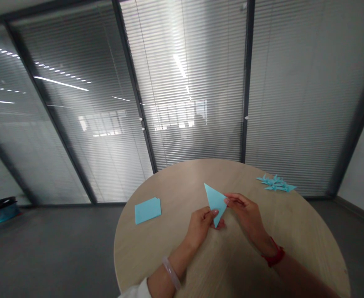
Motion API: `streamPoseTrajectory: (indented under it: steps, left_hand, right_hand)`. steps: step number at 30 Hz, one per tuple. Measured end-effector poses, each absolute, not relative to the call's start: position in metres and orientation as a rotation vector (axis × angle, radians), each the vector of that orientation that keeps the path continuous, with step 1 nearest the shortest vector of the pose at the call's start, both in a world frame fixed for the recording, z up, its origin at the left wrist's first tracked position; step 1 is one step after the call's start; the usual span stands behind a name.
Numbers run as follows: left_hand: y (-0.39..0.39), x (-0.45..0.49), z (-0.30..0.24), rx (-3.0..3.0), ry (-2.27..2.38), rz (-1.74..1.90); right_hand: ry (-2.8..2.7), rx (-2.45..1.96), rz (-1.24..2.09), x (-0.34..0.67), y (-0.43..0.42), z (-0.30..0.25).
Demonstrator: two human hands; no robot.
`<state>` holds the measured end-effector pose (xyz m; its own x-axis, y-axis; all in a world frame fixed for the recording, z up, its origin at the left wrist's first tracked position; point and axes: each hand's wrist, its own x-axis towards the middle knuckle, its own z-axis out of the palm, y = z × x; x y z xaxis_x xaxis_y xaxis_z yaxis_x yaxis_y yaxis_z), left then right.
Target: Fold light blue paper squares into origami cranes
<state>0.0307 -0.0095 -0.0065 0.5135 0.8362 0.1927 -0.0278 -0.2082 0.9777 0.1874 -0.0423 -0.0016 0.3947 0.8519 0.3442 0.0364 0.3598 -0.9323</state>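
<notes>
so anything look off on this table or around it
Nothing looks damaged or spilled. The only untidy spot is the blue origami cranes, lying in a loose heap near the far edge of the round wooden table; the stack of blue paper squares also sits slightly uneven.

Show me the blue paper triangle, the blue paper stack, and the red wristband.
Blue paper triangle (215, 201): head view, middle of its face.
Blue paper stack (147, 210): head view, middle of top sheet.
Red wristband (274, 256): head view, on its outer side.
</notes>
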Motion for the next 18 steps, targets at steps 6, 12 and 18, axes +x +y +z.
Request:
streamPoseTrajectory:
  steps: [6, 12, 18]
  left_hand:
    - [-0.0051, 0.0267, -0.0054, 1.589, 0.730, 0.950]
    - [-0.0041, 0.0231, -0.0056, 1.681, 0.764, 0.992]
    - [-0.0002, 0.0202, -0.0061, 1.732, 0.835, 1.091]
  right_hand:
    - [-1.090, -1.067, 0.692, 0.1842, -0.0422, -0.0028]
    - [-1.104, -1.051, 0.703, 0.1817, -0.0427, -0.0022]
    - [-1.113, -1.056, 0.766, 0.1787, -0.0442, 0.0000]
